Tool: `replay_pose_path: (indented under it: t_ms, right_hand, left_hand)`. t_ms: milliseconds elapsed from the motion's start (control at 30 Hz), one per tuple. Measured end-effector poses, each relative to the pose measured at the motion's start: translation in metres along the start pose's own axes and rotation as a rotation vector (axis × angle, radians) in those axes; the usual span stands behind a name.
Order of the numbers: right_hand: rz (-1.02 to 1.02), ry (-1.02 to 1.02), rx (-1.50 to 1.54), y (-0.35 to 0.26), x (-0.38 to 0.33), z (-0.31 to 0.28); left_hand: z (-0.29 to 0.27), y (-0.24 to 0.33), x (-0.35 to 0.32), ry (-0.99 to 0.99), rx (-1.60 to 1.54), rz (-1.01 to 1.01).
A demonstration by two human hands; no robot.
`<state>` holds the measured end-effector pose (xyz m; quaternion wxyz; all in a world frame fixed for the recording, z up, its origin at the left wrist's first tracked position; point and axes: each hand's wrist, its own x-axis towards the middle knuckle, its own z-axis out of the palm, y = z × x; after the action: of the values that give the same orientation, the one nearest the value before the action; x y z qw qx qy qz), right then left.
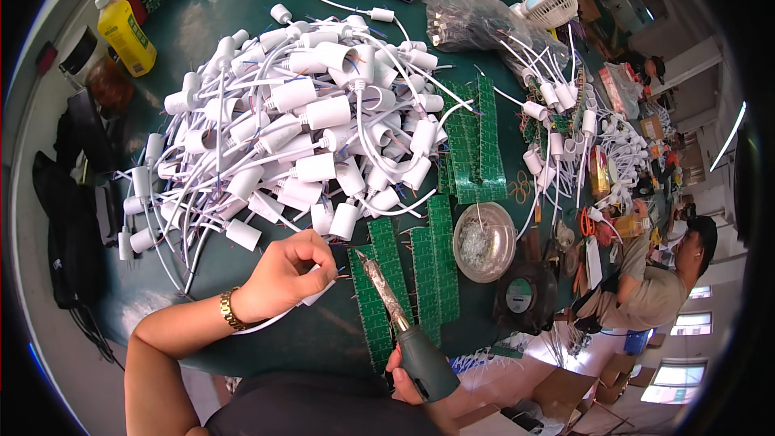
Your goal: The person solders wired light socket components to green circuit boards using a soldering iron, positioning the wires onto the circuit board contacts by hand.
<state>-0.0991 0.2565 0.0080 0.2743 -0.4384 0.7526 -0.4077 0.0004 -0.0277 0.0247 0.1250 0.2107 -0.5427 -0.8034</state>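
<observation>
Clearly a soldering step is in hand: the right hand (408, 379) grips a soldering iron (395, 315), its tip over the green circuit-board strips (379, 291) on the bench (323, 339). The left hand (286, 274) has its fingers pinched on a white lamp-socket lead (315, 295) just beside the tip. Joining them likely calls for steadying the wire end against a pad.

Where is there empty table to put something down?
Bare green table lies between the yellow bottle and the pile of white sockets, and left of the left hand. It is crowded around the circuit strips and metal bowl.
</observation>
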Motion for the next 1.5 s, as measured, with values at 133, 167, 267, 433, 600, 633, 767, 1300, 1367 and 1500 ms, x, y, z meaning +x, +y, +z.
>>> replay_pose_path:
  t_ms: [133,167,267,433,600,633,767,1300,1367,1500]
  right_hand:
    - [0.02,-0.083,0.462,-0.026,0.025,-0.002]
    - [0.053,0.036,0.673,-0.033,0.029,0.006]
    - [0.032,0.105,0.893,-0.035,0.036,0.004]
    - [-0.039,0.097,0.847,-0.046,0.046,-0.008]
    - [0.055,0.14,0.788,-0.035,0.035,-0.007]
    - [0.089,0.154,0.729,-0.029,0.031,-0.005]
    - [0.055,0.078,0.248,-0.001,0.005,0.003]
    - [0.166,-0.047,0.231,-0.016,-0.001,0.005]
    - [0.167,0.001,0.177,-0.018,0.002,0.01]
    - [0.191,-0.024,0.148,-0.016,0.001,0.01]
  left_hand:
    - [0.0,0.01,-0.007,-0.067,0.484,0.265]
    - [0.003,0.013,-0.008,-0.1,0.567,0.342]
    - [0.018,0.009,-0.011,0.018,0.485,0.349]
    - [0.015,0.006,-0.012,-0.078,0.51,-0.003]
    - [0.008,-0.011,0.008,0.05,1.026,0.59]
    - [0.005,-0.015,0.013,0.077,1.092,0.609]
    - [0.004,-0.016,0.021,0.085,1.173,0.642]
    - [0.011,-0.024,0.023,0.235,1.076,0.575]
    - [0.01,-0.024,0.023,0.235,1.076,0.573]
    - [0.01,-0.023,0.022,0.234,1.074,0.559]
